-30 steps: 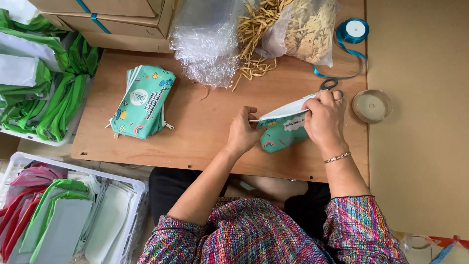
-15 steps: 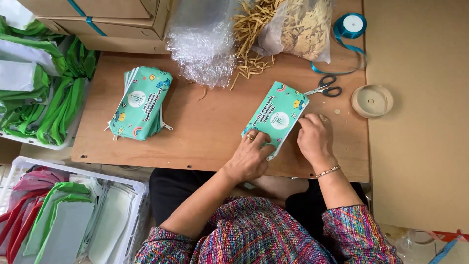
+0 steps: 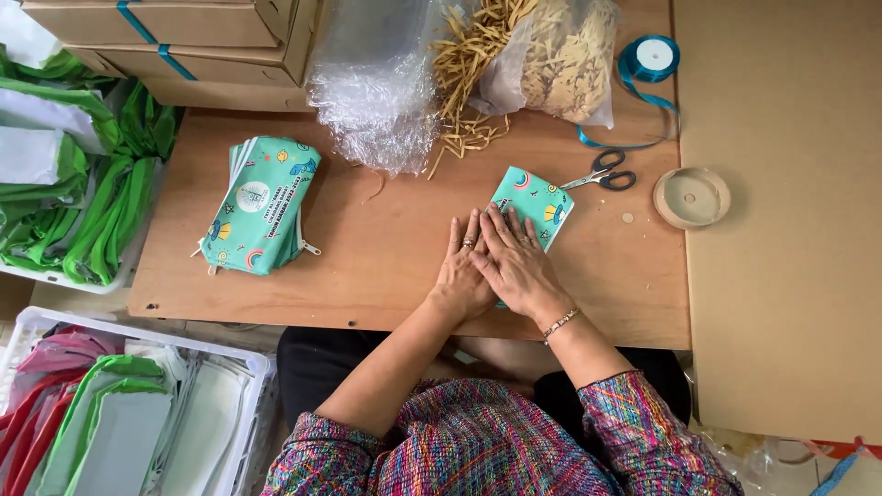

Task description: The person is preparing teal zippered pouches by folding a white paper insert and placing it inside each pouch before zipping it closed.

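Turquoise fabric pouch (image 3: 535, 204), printed with small colourful motifs, lies flat on wooden table (image 3: 386, 266) beside scissors (image 3: 602, 173). Left hand (image 3: 464, 266) and right hand (image 3: 516, 262) pressed flat on it, overlapping, fingers extended.

Wooden table (image 3: 386, 266) bearing pouches (image 3: 260, 204), scissors (image 3: 602, 173), tape (image 3: 691, 197).

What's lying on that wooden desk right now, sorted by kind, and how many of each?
Teal pouches: 2 spots, one under both hands, one stack whose number I cannot tell
Scissors: 1
Ribbon spool: 1
Tape roll: 1
Bubble wrap: 1
Bag of straw filler: 1
Total: 7
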